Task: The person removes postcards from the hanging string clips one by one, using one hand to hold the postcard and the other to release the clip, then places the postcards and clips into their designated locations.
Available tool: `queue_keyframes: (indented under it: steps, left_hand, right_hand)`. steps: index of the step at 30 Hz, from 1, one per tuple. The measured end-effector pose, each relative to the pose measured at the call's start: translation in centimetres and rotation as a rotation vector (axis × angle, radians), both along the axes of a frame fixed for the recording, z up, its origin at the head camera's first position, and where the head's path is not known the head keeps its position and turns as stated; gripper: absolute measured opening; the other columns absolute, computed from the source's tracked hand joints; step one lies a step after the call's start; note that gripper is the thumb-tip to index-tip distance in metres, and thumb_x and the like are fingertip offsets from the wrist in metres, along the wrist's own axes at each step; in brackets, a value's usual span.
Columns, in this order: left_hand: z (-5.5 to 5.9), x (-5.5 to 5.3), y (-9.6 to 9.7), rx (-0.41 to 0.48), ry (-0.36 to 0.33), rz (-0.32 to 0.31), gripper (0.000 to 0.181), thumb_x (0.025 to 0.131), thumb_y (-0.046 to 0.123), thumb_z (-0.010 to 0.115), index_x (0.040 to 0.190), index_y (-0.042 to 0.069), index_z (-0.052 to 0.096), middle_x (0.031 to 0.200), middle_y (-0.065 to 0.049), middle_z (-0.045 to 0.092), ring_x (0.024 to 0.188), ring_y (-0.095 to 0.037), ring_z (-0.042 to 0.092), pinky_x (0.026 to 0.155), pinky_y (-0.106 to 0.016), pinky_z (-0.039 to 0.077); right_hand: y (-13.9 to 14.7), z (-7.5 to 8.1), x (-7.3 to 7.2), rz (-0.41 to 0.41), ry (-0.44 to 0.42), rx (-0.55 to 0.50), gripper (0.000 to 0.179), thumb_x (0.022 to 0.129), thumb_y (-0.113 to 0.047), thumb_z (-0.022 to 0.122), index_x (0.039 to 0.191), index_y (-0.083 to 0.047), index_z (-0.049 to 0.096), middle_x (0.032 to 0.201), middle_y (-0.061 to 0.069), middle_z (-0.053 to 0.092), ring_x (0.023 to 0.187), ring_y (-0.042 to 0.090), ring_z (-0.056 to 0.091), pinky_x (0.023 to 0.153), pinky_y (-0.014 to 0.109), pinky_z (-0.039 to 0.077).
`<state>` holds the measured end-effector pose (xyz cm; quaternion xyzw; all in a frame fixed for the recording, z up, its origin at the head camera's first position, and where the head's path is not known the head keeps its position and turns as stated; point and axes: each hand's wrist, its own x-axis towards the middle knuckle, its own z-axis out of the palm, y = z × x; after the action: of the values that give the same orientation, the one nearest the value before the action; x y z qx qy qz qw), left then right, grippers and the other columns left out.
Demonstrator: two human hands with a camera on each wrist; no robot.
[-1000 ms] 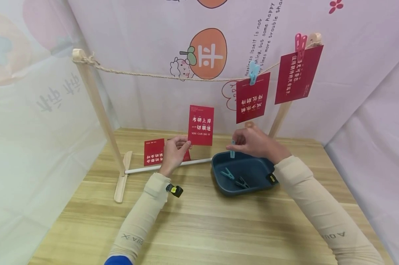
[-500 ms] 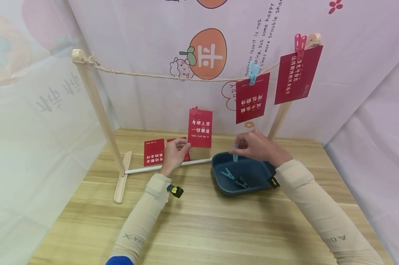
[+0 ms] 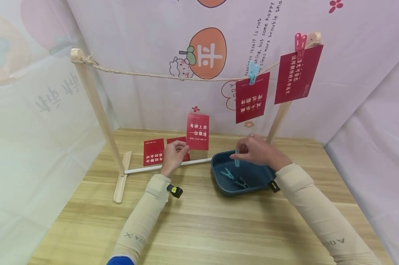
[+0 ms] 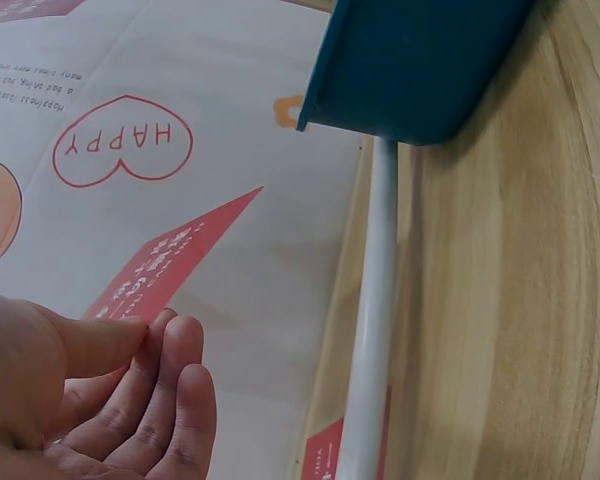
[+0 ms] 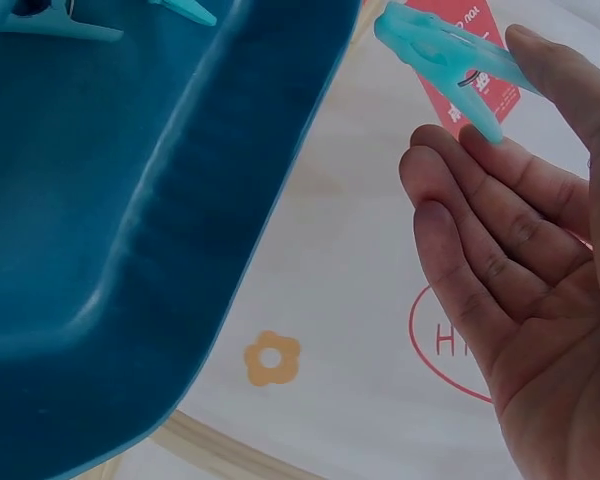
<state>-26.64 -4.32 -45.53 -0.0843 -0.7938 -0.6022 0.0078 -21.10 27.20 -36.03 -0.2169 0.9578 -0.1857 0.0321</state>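
My left hand [image 3: 174, 156] pinches a red card [image 3: 198, 132] with white writing by its lower left corner, thumb on the near side. The card stands upright in the air, left of the blue tray [image 3: 257, 175]. Over the tray's back edge, my right hand [image 3: 257, 149] pinches a light blue clothespin [image 5: 440, 55] by one leg between thumb and fingers, and its other leg points at the fingertips. Several clothespins [image 3: 227, 173] lie in the tray. Two red cards hang on a twine line [image 3: 146, 75], one under a light blue clothespin [image 3: 253, 73], one under a pink clothespin [image 3: 300, 46].
Wooden posts [image 3: 98, 106] at left and right carry the line. A white rod [image 3: 143, 169] runs low between the left foot and the tray. Behind it, red cards [image 3: 154, 151] lie on the wooden table [image 3: 199, 221], one partly hidden by the left hand. A printed cloth hangs behind.
The left hand's card has sunk a little and shifted slightly left. My right hand has moved slightly right and down with the clothespin.
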Motion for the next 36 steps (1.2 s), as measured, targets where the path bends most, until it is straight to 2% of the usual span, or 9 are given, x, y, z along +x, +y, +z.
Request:
queue_keyframes:
  steps: [5,11,20,29,36]
  left_hand:
    - [-0.4,-0.2,0.2,0.022,-0.015,0.003,0.023,0.105,0.013,0.066,0.119,-0.005,0.07,0.109,-0.025,0.077,0.106,-0.045,0.075,0.097,-0.052,0.062]
    - [-0.8,-0.4,0.4,0.022,-0.043,-0.001,0.023,0.105,0.013,0.066,0.12,-0.004,0.069,0.11,-0.024,0.077,0.107,-0.046,0.075,0.097,-0.057,0.061]
    - [-1.2,-0.3,0.2,-0.042,-0.039,-0.018,0.023,0.105,0.014,0.066,0.121,-0.002,0.07,0.111,-0.021,0.078,0.107,-0.04,0.076,0.091,-0.044,0.065]
    - [-1.5,-0.6,0.4,-0.044,-0.08,-0.021,0.025,0.104,0.013,0.067,0.124,-0.003,0.069,0.114,-0.023,0.077,0.107,-0.041,0.076,0.095,-0.051,0.063]
    - [-1.8,-0.8,0.4,-0.102,-0.087,-0.004,0.025,0.104,0.015,0.068,0.123,0.0,0.07,0.111,-0.018,0.078,0.102,-0.035,0.078,0.087,-0.038,0.065]
  right_hand:
    - [0.2,-0.4,0.2,0.007,-0.019,-0.007,0.03,0.091,-0.038,0.084,0.105,-0.012,0.077,0.087,-0.003,0.077,0.072,0.008,0.067,0.073,0.027,0.064]
    - [0.2,-0.6,0.2,0.017,-0.046,-0.022,0.028,0.091,-0.036,0.084,0.104,-0.012,0.077,0.087,-0.002,0.078,0.072,0.008,0.068,0.072,0.027,0.064]
    - [0.2,-1.1,0.2,0.019,-0.053,-0.002,0.032,0.091,-0.037,0.084,0.106,-0.009,0.078,0.091,0.0,0.078,0.074,0.009,0.067,0.074,0.029,0.065]
    - [0.1,-1.6,0.3,0.041,-0.067,0.005,0.03,0.092,-0.033,0.084,0.107,-0.008,0.078,0.093,0.002,0.078,0.076,0.009,0.067,0.076,0.029,0.065]
    - [0.2,-1.8,0.3,0.048,-0.082,0.012,0.033,0.092,-0.035,0.083,0.108,-0.006,0.078,0.091,0.001,0.079,0.075,0.009,0.067,0.074,0.028,0.064]
